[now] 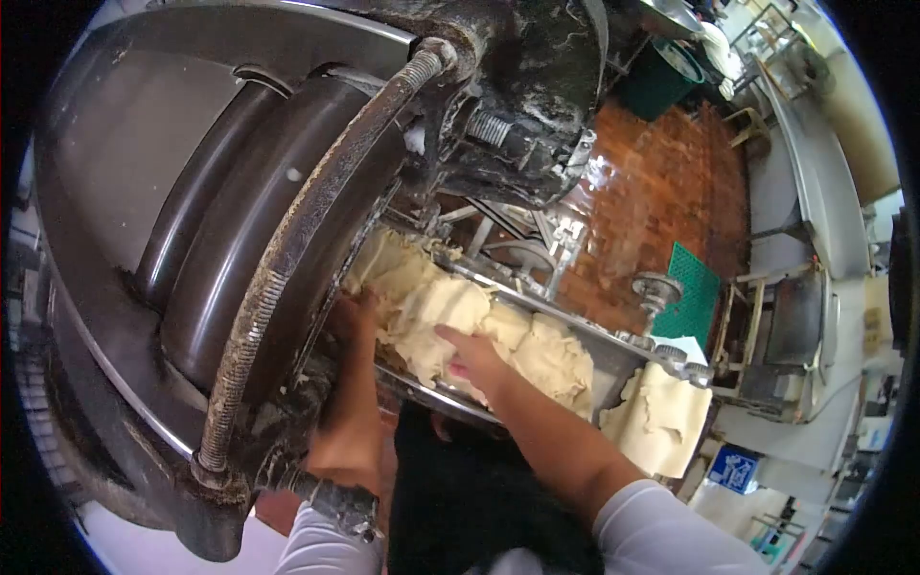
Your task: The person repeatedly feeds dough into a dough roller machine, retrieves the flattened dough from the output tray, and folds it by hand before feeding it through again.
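Pale dough (446,307) lies in thick, ragged folds along a metal tray (613,369) under the roller machine. My right hand (471,359) is on the near side of the dough, its index finger stretched over a fold and the other fingers curled against it. Close to the rollers, my left hand (356,311) touches the left end of the dough. Shadow and the machine's edge partly hide its fingers. A smoother dough sheet (661,420) drapes over the tray's right end.
Large dark rollers (254,230) with a threaded rod (278,259) in front fill the left side. A handwheel (657,290) stands beyond the tray. Farther off are a green bin (661,77), a green mat (692,292) on the brick-coloured floor (637,192), and a blue box (734,468).
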Tool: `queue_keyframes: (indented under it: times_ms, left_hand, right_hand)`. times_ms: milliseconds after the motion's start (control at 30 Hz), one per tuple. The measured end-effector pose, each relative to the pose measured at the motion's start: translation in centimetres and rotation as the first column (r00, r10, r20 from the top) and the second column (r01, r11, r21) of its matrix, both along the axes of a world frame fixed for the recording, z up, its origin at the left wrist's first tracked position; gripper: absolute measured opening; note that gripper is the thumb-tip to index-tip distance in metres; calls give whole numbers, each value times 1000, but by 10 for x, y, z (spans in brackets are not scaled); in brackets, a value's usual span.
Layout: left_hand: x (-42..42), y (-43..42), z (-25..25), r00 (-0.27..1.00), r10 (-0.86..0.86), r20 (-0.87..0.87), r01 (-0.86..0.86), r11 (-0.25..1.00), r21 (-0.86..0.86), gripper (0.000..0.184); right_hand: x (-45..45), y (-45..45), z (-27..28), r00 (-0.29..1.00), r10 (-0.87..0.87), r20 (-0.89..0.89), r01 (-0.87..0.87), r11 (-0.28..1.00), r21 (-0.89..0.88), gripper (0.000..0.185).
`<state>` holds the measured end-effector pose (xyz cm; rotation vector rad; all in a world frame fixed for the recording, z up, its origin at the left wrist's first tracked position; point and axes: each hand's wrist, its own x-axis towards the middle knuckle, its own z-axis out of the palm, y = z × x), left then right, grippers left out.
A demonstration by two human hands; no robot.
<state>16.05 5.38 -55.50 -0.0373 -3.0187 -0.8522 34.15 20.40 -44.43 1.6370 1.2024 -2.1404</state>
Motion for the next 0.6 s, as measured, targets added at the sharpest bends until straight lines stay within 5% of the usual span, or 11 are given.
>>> queue_keyframes:
  times_ms: [200,300,400,500,600]
  left_hand:
    - [38,15,38,997,-6,79,-14,969,246,34]
    - [34,15,47,993,-35,116,10,978,209,39]
    - [14,13,61,953,267,146,-301,897,325,52]
    - [10,19,78,968,142,210,-164,982,93,65]
    - [33,26,111,981,-81,179,74,996,42,73]
  right_hand:
    - [10,7,-3,983,172,-62,-169,984,46,58]
    - [16,11,3,966,253,-53,-248,964,95,59]
    - [23,13,4,959,274,-75,-261,954,147,58]
    - [24,13,13,961,272,-49,-257,945,203,54]
    - [23,18,17,960,279,-8,-276,953,124,54]
